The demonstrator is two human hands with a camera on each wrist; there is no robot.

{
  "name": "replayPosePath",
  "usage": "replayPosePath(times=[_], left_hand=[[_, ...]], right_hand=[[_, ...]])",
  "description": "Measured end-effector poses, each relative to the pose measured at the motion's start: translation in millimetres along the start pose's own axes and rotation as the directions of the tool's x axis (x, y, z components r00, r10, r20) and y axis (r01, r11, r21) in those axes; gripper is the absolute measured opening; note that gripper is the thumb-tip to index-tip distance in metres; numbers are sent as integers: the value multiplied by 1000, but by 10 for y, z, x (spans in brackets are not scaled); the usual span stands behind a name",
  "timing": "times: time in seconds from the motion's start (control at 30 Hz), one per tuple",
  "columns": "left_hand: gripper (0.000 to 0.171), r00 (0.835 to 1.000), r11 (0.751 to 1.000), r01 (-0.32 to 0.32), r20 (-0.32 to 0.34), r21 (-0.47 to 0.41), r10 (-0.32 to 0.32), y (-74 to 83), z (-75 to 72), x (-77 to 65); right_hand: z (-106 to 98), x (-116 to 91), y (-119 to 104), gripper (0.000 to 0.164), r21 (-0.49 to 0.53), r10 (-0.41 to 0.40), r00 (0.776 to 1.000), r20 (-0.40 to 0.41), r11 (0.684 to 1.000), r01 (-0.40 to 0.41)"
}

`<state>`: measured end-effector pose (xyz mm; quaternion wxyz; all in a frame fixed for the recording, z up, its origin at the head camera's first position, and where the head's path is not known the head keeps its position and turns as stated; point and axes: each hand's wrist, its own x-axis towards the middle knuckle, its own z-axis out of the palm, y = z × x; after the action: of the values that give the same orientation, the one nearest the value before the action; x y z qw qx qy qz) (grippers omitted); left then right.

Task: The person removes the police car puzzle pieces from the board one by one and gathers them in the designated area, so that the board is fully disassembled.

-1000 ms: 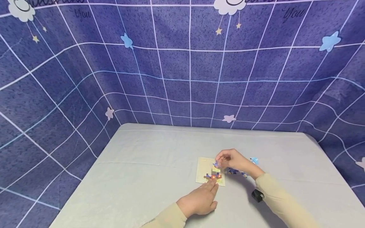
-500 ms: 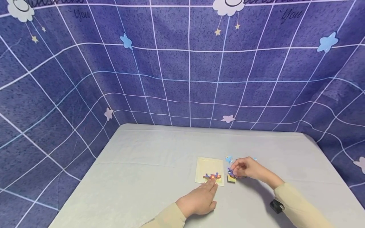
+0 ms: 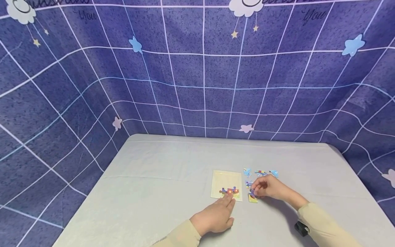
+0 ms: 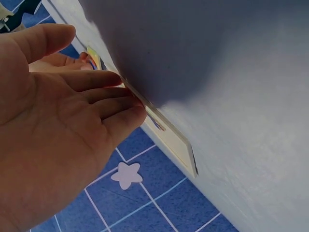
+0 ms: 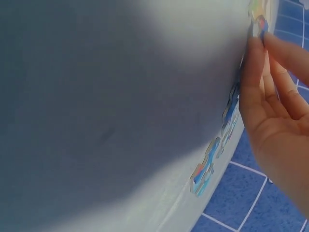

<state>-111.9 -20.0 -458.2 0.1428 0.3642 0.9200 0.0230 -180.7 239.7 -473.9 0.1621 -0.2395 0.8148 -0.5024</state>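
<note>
A pale wooden puzzle board [image 3: 219, 179] lies on the table, with several joined jigsaw pieces [image 3: 229, 190] in its lower right part. My left hand [image 3: 213, 215] reaches in from the front, and its straight fingertips rest on the board's near edge and those pieces. In the left wrist view its fingers lie over the edge of the board [image 4: 177, 149]. To the right of the board, my right hand [image 3: 271, 188] pinches a purple and yellow jigsaw piece [image 3: 253, 198] between thumb and fingers, low at the table. The right wrist view shows this piece [image 5: 259, 17] partly covered by the fingertips.
Several loose jigsaw pieces lie right of the board: a light blue corner [image 3: 247, 172], a purple one [image 3: 248, 184], one with red and green [image 3: 261, 172] and another blue one [image 3: 273, 173]. A grid-patterned purple cloth [image 3: 191, 85] hangs behind the white table [image 3: 154, 185].
My right hand has carried the purple and yellow jigsaw piece from above the board rightward, down to the table beside it. The left hand has stayed in place.
</note>
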Motion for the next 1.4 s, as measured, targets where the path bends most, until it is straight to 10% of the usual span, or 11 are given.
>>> replayPosePath(times=[0.57,1.4], left_hand=[[61,1000,1000,-27,-6,-5,27,9,-1,-37],[61,996,995,-85,38,49,83,152,-44,96]], right_hand=[[6,138,-75,11,-188,-70,996,-49,980,60],[450,639,-209,18,-27,-72,992,99,997,75]])
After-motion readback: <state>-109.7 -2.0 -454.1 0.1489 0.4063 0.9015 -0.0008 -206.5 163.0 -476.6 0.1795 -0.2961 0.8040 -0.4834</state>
